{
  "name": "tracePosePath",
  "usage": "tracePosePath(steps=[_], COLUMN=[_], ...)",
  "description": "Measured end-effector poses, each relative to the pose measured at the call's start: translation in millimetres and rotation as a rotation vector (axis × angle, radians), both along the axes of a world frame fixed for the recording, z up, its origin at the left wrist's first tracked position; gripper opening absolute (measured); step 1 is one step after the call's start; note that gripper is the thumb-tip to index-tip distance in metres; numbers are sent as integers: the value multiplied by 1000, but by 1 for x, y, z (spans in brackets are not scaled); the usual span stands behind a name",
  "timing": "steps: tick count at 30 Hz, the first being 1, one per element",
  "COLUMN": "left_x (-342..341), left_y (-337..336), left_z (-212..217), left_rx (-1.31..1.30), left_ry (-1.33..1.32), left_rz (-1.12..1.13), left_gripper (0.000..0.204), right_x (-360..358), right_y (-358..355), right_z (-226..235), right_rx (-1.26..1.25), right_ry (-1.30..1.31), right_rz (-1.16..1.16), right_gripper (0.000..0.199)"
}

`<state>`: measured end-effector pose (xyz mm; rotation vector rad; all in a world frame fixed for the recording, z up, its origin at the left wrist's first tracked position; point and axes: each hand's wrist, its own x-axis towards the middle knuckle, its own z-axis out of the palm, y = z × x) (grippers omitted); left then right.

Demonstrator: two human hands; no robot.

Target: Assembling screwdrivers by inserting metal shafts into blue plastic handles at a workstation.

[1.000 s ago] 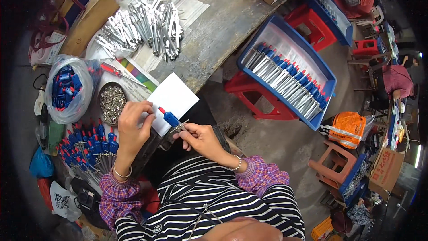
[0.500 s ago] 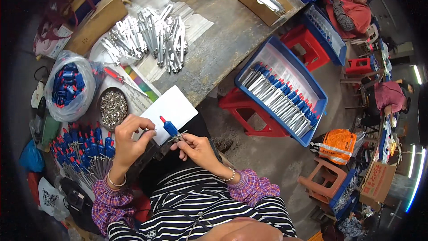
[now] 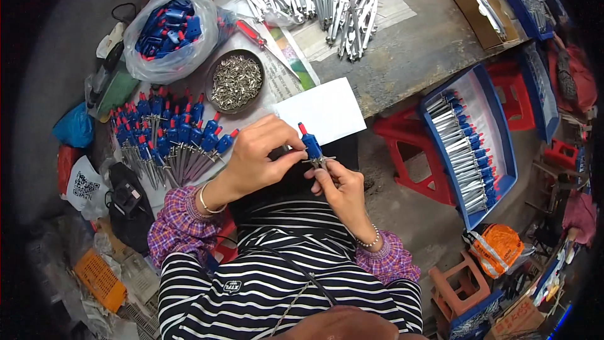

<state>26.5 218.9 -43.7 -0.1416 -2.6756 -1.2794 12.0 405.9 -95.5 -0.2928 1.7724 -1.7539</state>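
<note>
The right hand (image 3: 340, 190) is pinching metal parts just below a blue plastic housing (image 3: 312, 146) between thumb and fingers, and the housing is pointing its red tip away from the body, leaning slightly left. A thin metal pin is sticking out crosswise near the housing's lower end. The left hand (image 3: 259, 154) is bringing thumb and forefinger together right beside the housing's left side; whether something small is sitting between those fingertips cannot be told.

Both hands are working in front of a black-and-white striped top (image 3: 286, 226), near a white sheet (image 3: 335, 113) that is lying at the edge of the desk (image 3: 428, 31). Left of the sheet, a round dark bowl (image 3: 243, 111) is holding small metal fittings (image 3: 236, 80), and a red-handled screwdriver (image 3: 251, 33) is lying just beyond it. A clear plastic bag (image 3: 139, 70) is standing open, holding loose blue housings (image 3: 167, 28). Nearer the left forearm, many blue pieces with red tips and metal shafts (image 3: 182, 131) are lying in a cluster. Silver metal strips (image 3: 314, 0) are forming a heap farther back. To the right, a blue tray (image 3: 489, 209) is resting on a red stool (image 3: 390, 129), carrying a row of similar pieces (image 3: 462, 151).
</note>
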Motion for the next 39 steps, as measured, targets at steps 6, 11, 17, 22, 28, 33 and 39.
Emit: tracePosePath(steps=[6, 11, 17, 22, 28, 33, 39], left_x=[4, 4, 10, 11, 8, 12, 6], left_y=[-3, -1, 8, 2, -8, -19, -18], left_z=[-3, -6, -10, -16, -6, -15, -13], left_rx=[-62, -115, -241, -34, 516, 831, 775], left_ry=[48, 110, 209, 129, -327, -529, -649], left_rz=[36, 11, 35, 34, 90, 16, 10], left_gripper=[14, 15, 16, 16, 37, 27, 28], right_x=[3, 6, 9, 14, 14, 14, 15], right_y=[-4, -4, -1, -2, -3, -6, -3], right_z=[4, 13, 13, 16, 19, 12, 7], right_rx=[10, 92, 76, 125, 167, 94, 105], right_ry=[49, 55, 83, 141, 210, 242, 276], right_rz=[45, 47, 76, 36, 26, 127, 87], right_gripper=[14, 14, 12, 13, 14, 13, 10])
